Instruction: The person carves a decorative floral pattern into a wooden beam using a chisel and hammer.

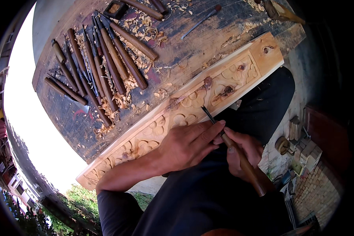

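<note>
A long pale wooden board [196, 99], carved in relief with flowers and leaves, runs slantwise along the bench's near edge. My right hand [244, 152] wraps round the brown wooden handle of a carving gouge [244, 165]. The gouge's dark blade points up and left, its tip at the carved surface near the middle of the board. Resting on the board, my left hand [192, 142] has its fingers closed against the gouge's shank just below the blade. Part of the carving lies hidden beneath my left hand and forearm.
Several wooden-handled carving tools [106, 59] lie on the worn workbench [173, 59] among curled shavings [124, 100]. A small dark box [115, 9] stands at the far edge. A thin brush [200, 23] lies beyond the board, and a wooden plane-like tool [283, 11] sits far right.
</note>
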`<state>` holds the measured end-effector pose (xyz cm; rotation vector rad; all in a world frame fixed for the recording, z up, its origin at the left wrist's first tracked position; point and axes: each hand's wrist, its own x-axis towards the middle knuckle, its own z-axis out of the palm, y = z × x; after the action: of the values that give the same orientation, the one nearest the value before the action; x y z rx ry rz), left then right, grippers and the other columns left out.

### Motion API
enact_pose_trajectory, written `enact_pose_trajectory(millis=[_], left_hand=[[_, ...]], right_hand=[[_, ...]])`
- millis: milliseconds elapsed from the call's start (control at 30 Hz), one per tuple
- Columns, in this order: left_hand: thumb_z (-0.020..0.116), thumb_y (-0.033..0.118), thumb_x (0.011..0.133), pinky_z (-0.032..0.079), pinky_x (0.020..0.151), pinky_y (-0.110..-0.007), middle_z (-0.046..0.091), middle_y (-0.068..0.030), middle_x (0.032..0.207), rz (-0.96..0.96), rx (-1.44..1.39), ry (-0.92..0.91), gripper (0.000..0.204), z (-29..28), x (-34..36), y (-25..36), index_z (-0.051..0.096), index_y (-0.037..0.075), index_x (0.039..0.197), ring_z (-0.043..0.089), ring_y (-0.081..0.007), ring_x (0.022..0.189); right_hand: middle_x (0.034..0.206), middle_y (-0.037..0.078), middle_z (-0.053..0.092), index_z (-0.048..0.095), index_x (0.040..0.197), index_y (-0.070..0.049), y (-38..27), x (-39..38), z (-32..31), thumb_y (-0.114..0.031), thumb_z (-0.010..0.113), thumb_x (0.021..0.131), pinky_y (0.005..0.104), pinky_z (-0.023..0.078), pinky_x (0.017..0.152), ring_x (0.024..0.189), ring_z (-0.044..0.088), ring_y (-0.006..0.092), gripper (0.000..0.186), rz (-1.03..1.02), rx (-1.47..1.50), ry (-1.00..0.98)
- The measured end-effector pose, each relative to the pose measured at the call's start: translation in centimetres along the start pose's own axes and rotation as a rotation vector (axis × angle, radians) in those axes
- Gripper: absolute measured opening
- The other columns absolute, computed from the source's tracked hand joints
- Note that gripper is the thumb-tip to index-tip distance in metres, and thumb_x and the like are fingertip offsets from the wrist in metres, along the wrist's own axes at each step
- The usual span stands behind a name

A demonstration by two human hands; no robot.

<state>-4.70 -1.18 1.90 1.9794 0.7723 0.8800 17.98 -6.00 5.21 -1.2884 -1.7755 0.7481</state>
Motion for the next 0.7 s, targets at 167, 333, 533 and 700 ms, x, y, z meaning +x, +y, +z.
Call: enact_pose_trajectory(millis=[167,333,533,700], left_hand=[[0.091,0.015,0.092,0.065,0.069,-0.041,0.075,-0.0197,0.117,-0.035,-0.02,0.027,0.071,0.5,-0.6,-0.4,0.064,-0.008,0.154,0.078,-0.0327,0.087],[0.091,0.016,0.092,0.065,0.07,-0.04,0.075,-0.02,0.117,-0.062,-0.047,-0.002,0.073,0.4,-0.4,-0.5,0.064,-0.008,0.155,0.078,-0.0325,0.087],[0.092,0.018,0.093,0.066,0.072,-0.04,0.076,-0.0192,0.117,-0.098,-0.04,0.003,0.072,0.1,-0.6,-0.3,0.065,-0.007,0.155,0.08,-0.0315,0.09],[0.092,0.016,0.093,0.068,0.077,-0.04,0.077,-0.0202,0.12,-0.068,-0.102,0.012,0.073,-0.4,0.3,0.0,0.064,-0.007,0.157,0.082,-0.0311,0.096]], right_hand=[[0.096,0.02,0.084,0.075,0.128,0.012,-0.2,0.6,0.6,0.004,0.069,0.1,0.0364,0.068,0.07,0.079,0.084,0.0276,0.03,0.068,0.05,-0.022],[0.094,0.019,0.083,0.074,0.128,0.011,-0.6,0.9,0.6,0.005,0.069,0.1,0.0372,0.068,0.069,0.077,0.084,0.0277,0.03,0.104,0.053,-0.018],[0.095,0.019,0.083,0.073,0.13,0.011,-1.4,1.9,0.4,0.005,0.069,0.098,0.0382,0.068,0.069,0.078,0.084,0.0298,0.033,0.135,0.048,-0.074],[0.109,0.023,0.084,0.065,0.141,0.013,-2.0,2.1,-1.0,0.003,0.061,0.105,0.0396,0.07,0.086,0.096,0.086,0.0331,0.038,-0.005,-0.043,-0.127]])
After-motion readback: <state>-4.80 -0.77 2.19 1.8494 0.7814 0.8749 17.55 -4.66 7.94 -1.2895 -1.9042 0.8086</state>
